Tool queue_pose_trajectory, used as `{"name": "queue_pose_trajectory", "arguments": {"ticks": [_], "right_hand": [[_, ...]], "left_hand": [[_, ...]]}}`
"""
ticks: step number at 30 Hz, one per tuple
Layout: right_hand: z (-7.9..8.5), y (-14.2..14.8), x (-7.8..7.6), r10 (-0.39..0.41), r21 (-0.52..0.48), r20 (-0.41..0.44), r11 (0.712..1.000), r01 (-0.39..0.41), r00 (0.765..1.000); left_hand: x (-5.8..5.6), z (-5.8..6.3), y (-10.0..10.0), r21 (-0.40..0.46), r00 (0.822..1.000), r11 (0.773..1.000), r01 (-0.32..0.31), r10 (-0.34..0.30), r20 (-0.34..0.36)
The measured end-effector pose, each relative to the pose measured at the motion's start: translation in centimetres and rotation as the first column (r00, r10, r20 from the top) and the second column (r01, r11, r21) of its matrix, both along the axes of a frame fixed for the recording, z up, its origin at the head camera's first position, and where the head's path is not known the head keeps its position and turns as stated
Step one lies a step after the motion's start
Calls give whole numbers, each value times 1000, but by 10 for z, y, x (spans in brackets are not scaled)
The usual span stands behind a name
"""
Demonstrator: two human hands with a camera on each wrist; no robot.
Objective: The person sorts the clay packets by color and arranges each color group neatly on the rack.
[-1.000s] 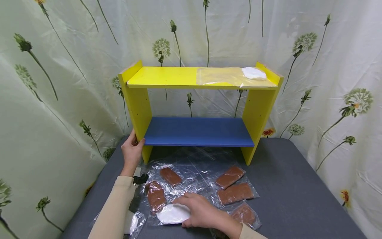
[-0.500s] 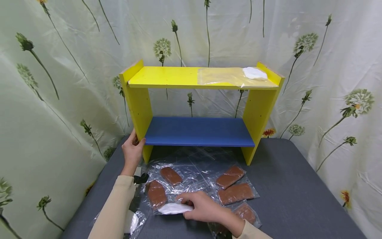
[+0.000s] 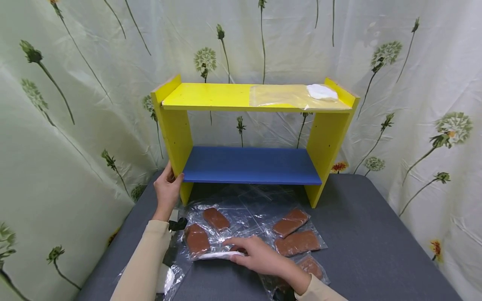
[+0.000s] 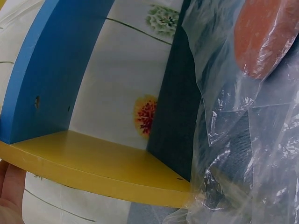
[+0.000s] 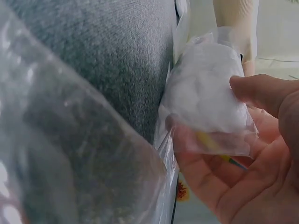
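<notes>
My right hand pinches a clear plastic bag with a soft white filling between thumb and fingers. In the head view the bag shows nearly edge-on, close in front of a bagged brown slab. The right wrist view shows the bag's broad white face, the thumb on one side and fingers behind the clear film. My left hand grips the left side panel of a yellow and blue shelf unit, thumb at the blue board's front corner, fingertips hidden behind the panel.
More bagged brown slabs lie on the dark grey table: one behind, several at right. Another bag with white contents is beside my left forearm. A similar bag rests on the top yellow board. A flowered curtain hangs behind.
My right hand has tilted the white-filled bag from lying broad side up to nearly edge-on and shifted it slightly away from me. The left hand has stayed on the shelf unit.
</notes>
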State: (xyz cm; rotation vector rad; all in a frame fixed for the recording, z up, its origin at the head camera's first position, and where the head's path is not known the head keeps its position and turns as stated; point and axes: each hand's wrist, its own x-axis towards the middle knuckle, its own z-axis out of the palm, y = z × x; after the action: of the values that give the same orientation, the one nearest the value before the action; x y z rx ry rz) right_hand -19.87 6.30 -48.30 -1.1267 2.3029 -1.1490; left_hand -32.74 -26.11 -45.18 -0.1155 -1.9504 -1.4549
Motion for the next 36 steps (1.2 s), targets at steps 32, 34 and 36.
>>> {"name": "queue_pose_trajectory", "arguments": {"ticks": [32,34,36], "right_hand": [[34,11,6,-41,-106,-124,994,28,991],[42,12,7,-45,-106,-136,994,31,990],[48,13,8,-55,-112,-149,993,38,987]], "left_hand": [[1,2,2,13,1000,1000,12,-12,-16],[5,7,5,11,1000,1000,3,-2,-12],[11,14,9,2,1000,1000,-7,7,-7]]}}
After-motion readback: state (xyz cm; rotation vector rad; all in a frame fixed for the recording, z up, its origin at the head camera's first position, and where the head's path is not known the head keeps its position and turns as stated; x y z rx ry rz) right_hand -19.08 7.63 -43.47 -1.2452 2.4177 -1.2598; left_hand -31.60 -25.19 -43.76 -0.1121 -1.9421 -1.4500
